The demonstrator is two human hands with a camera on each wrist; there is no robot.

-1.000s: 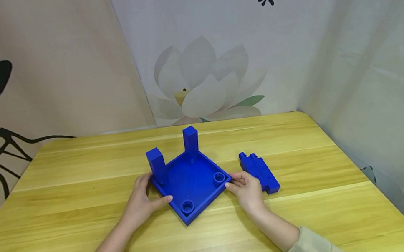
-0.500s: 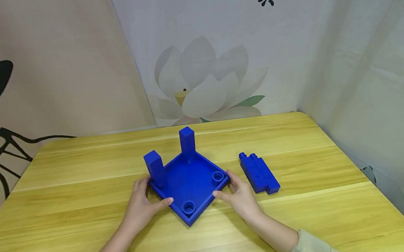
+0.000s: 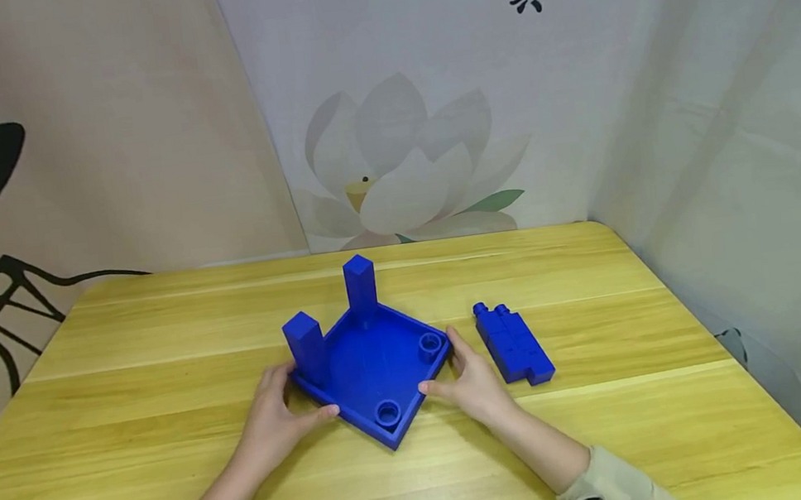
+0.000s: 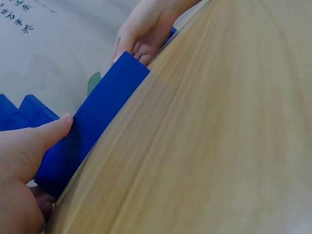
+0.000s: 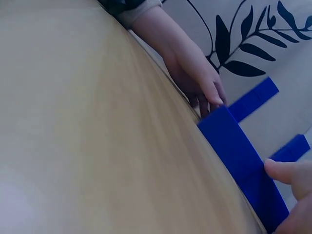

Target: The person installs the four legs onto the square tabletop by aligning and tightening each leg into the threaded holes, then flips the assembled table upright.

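Observation:
A blue square base with a raised rim (image 3: 378, 369) lies on the table, one corner toward me. Blue square posts stand upright at its left corner (image 3: 306, 349) and far corner (image 3: 361, 288). Round sockets show at the right corner (image 3: 430, 345) and near corner (image 3: 388, 412). My left hand (image 3: 271, 420) grips the left corner, thumb on the near-left side. With my right hand (image 3: 479, 386) I hold the right corner, thumb against the near-right side. In the left wrist view, the thumb (image 4: 56, 132) presses the base's outer wall (image 4: 97, 117); the fingers are mostly hidden.
Two more blue posts (image 3: 513, 344) with round pegs at their far ends lie side by side, just right of my right hand. The wooden table (image 3: 160, 371) ends at a printed curtain (image 3: 417, 139) behind and another curtain at the right.
The base has turned counterclockwise seen from above: its near corner moved right, its far post left. My right hand shifted its hold, the thumb now on the near-right side. The loose posts stayed put.

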